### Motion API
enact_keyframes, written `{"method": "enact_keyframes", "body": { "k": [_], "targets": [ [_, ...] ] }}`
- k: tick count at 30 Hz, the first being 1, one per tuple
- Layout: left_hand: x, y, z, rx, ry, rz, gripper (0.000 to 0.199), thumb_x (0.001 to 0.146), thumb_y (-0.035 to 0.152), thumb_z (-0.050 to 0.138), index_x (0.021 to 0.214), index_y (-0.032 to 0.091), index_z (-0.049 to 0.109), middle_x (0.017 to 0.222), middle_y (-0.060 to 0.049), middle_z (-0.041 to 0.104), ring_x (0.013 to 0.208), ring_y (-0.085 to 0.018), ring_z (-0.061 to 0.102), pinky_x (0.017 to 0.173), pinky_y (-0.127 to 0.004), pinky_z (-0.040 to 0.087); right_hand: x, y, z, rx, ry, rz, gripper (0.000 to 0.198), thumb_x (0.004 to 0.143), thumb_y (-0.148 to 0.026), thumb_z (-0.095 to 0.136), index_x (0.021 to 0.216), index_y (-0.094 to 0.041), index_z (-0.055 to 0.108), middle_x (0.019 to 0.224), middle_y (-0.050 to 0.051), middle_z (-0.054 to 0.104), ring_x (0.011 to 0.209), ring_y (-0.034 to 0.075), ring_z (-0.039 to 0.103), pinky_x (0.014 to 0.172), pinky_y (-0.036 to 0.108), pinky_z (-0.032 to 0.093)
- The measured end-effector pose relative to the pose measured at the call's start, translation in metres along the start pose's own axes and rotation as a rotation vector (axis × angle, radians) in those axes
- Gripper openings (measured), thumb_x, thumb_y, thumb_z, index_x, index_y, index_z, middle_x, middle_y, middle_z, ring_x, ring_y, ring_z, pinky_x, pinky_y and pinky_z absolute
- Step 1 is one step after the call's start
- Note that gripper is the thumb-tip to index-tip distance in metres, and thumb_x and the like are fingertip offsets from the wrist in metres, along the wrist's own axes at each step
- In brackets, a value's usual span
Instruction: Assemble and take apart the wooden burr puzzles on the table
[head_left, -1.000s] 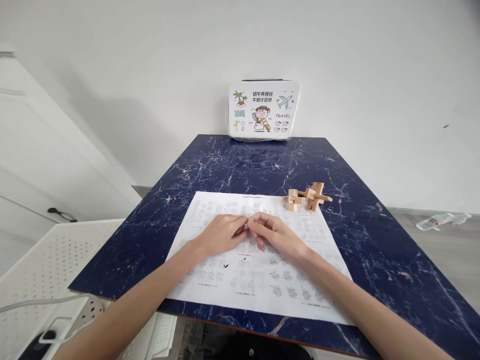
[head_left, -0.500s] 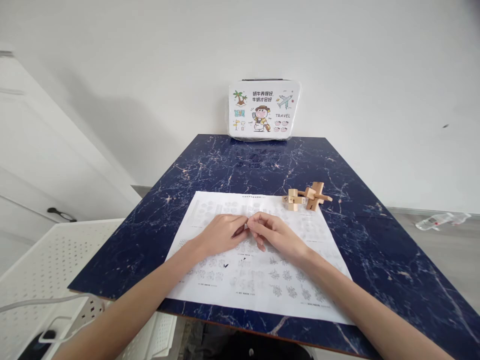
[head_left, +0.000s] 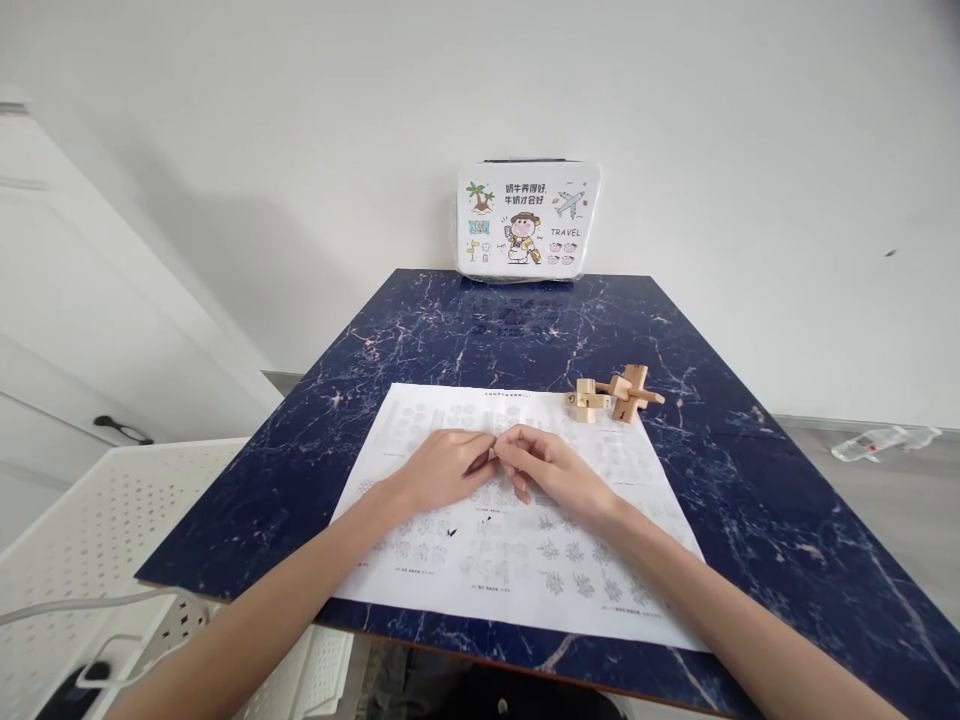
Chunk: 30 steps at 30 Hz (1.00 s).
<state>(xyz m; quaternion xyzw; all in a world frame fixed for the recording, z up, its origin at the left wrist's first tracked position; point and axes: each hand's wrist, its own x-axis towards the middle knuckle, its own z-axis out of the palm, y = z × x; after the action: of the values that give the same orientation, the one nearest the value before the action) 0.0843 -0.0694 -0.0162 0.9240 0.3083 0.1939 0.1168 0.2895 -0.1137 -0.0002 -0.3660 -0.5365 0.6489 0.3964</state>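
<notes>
My left hand [head_left: 448, 465] rests palm down on a printed white sheet [head_left: 420, 580], its fingers stretched to the right and the thumb a little apart. Fingertip to fingertip with it lies my right hand [head_left: 546, 464], fingers loosely bent and spread. Nothing shows in either hand, though the undersides are hidden. The sheet carries rows of small grey line drawings and a few short black marks. At its upper right corner stand two wooden interlocking puzzles: a small block cross [head_left: 586, 400] with dark characters, and a larger cross of notched sticks [head_left: 632, 393] touching or just behind it.
A dark blue marbled table [head_left: 465, 340] lies under everything. At its far edge a white case [head_left: 529, 220] with cartoon prints leans against the wall. Left of the table are a white perforated cart [head_left: 142, 500] and a cable [head_left: 82, 603]. Clear plastic packaging [head_left: 874, 442] lies on the floor at right.
</notes>
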Motion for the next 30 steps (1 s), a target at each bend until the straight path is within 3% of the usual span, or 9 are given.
{"method": "enact_keyframes", "body": {
  "k": [30],
  "targets": [
    [0.0002, 0.0013, -0.0017, -0.013, -0.031, -0.010, 0.016, 0.104, 0.023, 0.052, 0.093, 0.019, 0.063, 0.080, -0.001, 0.071, 0.067, -0.016, 0.065, 0.064, -0.029, 0.048, -0.0008, 0.0003, 0.0001, 0.027, -0.001, -0.001, 0.034, 0.095, -0.053, 0.070, 0.087, -0.021, 0.062, 0.068, -0.003, 0.054, 0.057, 0.012, 0.046, 0.058, 0.032, 0.042]
  ]
}}
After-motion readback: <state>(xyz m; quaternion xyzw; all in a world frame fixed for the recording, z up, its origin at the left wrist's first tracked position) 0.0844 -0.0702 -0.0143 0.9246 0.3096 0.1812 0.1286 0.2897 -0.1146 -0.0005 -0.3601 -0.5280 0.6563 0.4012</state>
